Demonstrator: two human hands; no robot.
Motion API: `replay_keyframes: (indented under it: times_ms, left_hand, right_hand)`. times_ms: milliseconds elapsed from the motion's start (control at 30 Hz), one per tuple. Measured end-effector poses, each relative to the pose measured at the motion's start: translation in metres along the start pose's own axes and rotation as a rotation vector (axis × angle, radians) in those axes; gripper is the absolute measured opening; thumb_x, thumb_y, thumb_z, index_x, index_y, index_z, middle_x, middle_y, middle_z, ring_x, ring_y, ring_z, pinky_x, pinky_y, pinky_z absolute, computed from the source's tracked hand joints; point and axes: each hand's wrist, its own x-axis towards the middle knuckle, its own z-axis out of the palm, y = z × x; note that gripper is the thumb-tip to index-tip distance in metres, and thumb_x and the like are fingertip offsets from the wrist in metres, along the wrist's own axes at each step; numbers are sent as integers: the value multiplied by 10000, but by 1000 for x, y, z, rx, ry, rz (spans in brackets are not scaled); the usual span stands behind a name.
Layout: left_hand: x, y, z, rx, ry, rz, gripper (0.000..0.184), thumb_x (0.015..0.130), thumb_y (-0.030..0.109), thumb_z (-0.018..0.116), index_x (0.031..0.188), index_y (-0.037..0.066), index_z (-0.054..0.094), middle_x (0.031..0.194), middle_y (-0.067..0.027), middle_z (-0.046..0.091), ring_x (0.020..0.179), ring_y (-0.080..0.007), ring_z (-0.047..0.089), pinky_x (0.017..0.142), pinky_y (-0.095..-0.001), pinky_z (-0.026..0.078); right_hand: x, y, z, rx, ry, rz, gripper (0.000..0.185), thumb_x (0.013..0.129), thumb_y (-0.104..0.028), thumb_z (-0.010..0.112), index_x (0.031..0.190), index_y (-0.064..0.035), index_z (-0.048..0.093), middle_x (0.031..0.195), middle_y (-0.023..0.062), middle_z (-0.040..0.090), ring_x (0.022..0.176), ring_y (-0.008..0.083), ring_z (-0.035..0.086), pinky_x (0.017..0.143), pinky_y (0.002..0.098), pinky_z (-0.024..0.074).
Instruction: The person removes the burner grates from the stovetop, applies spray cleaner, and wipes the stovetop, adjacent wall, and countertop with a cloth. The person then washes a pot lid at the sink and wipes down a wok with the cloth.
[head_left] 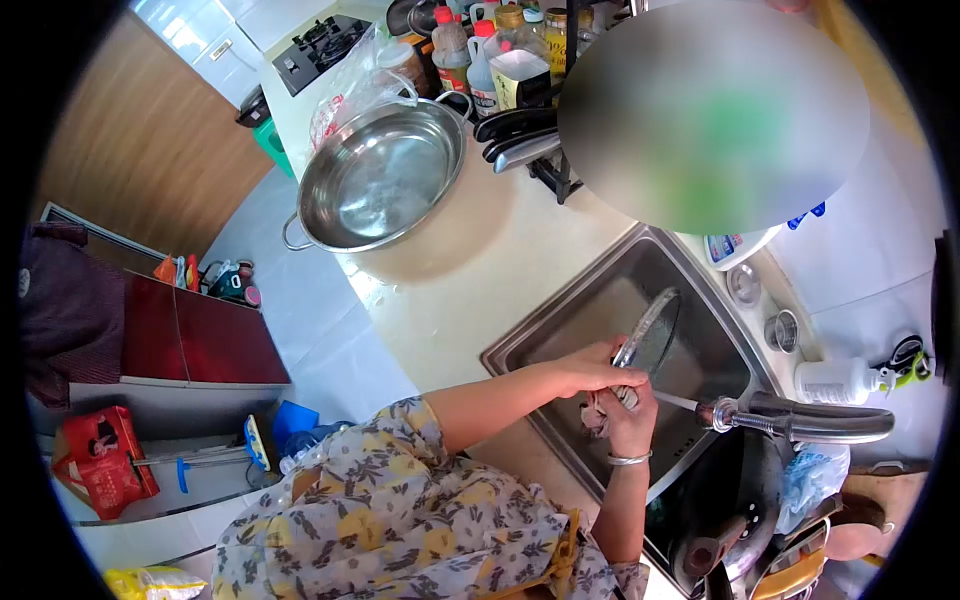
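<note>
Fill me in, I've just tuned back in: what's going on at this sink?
The person's left hand grips the edge of what looks like a round glass lid, held over the sink. The right hand, close beside it, holds a crumpled cloth. Water runs from the faucet toward the hands. A wide steel pan sits on the counter.

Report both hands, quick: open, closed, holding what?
Left hand: closed, gripping the edge of the round glass lid.
Right hand: closed, holding a bunched cloth against the lid's near edge.
</note>
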Motion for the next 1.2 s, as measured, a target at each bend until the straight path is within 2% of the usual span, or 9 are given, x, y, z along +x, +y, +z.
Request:
replay_keyframes:
  times_ms: [167,333,533,633,733,800,1033,1133,1200]
  left_hand:
    - [14,-21,-4,-54,-11,-211,626,803,282,780,1301,34,490,962,-73,629,862,-138,592,734,-322,498]
    - [26,-73,-2,-346,138,-225,715,843,78,690,1476,82,359,1236,-108,593,1050,-225,624,796,-362,550]
    - [18,-77,-13,-433,69,-241,821,757,-129,491,1512,134,305,1491,-170,373,1143,-353,579,719,-455,610]
    - [11,-74,-21,-482,41,-236,886,689,-162,463,1512,125,302,1516,-180,345,1180,-387,564,757,-481,618]
    - [8,-74,-27,-521,-35,-185,900,674,-159,478,1510,128,308,1504,-179,365,1189,-390,560,789,-497,608]
    - [10,-73,-32,-524,-60,-136,901,662,-140,502,1504,123,321,1477,-172,404,1196,-377,561,834,-509,591]
    - [17,-91,-42,-414,-27,-172,845,713,-115,519,1504,108,324,1448,-143,445,1191,-333,573,874,-490,576]
    - [5,-67,-31,-591,5,-74,837,703,-160,453,1496,82,336,1458,-155,434,1178,-347,574,804,-427,598]
    - [6,-70,-35,-570,-27,-66,844,707,-160,454,1501,96,331,1477,-149,413,1191,-346,567,813,-432,596]
  right_hand:
    - [5,36,-30,196,-161,247,293,865,11,567,1155,-27,562,826,53,645,632,122,594,498,256,461]
    - [4,80,-48,300,-163,398,346,857,-31,592,1196,-72,540,805,35,627,636,166,601,546,280,489]
    - [33,199,-125,-1188,190,-257,392,806,-141,710,1142,-61,525,1009,118,576,841,258,618,708,388,527]
    - [65,141,-111,-475,439,373,352,801,-140,712,1097,-39,549,1079,151,540,943,279,587,821,418,497]
    - [113,173,-108,-755,773,96,270,827,-139,691,1045,-25,582,1055,171,558,961,308,571,877,425,462]
    - [133,178,-86,-838,884,-418,219,856,-127,657,1047,-30,610,1043,178,558,933,324,578,859,430,463]
    - [51,97,-4,-573,22,-539,373,812,-113,662,1176,-54,608,1323,179,516,1179,392,499,979,449,424]
    - [27,115,-53,-709,-120,-412,425,797,-110,676,1216,-107,608,1340,184,499,1211,401,478,992,472,409]
    - [36,129,-85,-1122,145,-420,441,784,-86,686,1216,-135,612,1291,196,504,1153,393,497,980,489,400]
